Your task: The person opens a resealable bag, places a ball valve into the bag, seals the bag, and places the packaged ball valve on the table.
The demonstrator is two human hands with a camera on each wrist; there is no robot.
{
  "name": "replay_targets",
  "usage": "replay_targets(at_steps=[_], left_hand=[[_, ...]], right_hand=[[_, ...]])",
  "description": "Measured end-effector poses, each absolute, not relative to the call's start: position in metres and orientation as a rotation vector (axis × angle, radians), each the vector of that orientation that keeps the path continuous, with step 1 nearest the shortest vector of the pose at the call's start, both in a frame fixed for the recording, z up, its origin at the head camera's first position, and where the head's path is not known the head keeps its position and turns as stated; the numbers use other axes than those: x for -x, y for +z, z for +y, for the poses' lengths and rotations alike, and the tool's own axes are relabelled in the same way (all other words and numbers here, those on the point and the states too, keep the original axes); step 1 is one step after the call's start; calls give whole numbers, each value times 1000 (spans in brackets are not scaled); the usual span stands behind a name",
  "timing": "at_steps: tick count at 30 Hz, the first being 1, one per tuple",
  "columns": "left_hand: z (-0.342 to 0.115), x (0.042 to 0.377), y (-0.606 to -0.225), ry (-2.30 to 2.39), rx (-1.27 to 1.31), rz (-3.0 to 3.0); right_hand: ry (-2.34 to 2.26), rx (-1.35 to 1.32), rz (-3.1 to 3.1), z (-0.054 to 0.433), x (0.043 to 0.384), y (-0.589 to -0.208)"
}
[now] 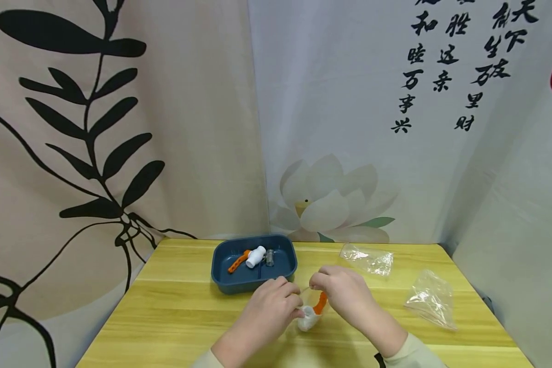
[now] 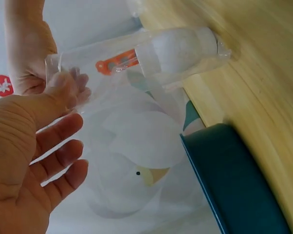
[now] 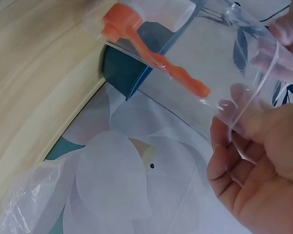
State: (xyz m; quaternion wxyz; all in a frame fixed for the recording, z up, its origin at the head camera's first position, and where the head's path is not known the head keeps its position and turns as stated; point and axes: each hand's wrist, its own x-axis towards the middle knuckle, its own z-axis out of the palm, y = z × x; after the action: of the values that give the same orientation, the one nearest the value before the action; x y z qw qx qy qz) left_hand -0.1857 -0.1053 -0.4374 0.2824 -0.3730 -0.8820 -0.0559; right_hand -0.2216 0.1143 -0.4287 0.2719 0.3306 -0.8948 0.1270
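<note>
Clear plastic bag (image 2: 127, 43), pinched near upper end. Inside, toward bottom: rounded white fitting (image 2: 179, 50) with slim orange handle (image 3: 161, 61) pointing upward.

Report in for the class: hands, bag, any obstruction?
Left hand, right hand both pinching clear bag at one end. White-and-orange fitting inside. Nothing visibly in the way.

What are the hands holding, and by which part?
A clear bag with a valve inside: the left hand and right hand both pinch its top edge, above the valve.
</note>
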Motion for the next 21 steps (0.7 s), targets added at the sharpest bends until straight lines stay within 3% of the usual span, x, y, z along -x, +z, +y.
replay_targets(at_steps=[21], left_hand=[[-113,196,-436,-183,1025,-2301]], right_hand=[[278,-962,-2455,121,229,-430]])
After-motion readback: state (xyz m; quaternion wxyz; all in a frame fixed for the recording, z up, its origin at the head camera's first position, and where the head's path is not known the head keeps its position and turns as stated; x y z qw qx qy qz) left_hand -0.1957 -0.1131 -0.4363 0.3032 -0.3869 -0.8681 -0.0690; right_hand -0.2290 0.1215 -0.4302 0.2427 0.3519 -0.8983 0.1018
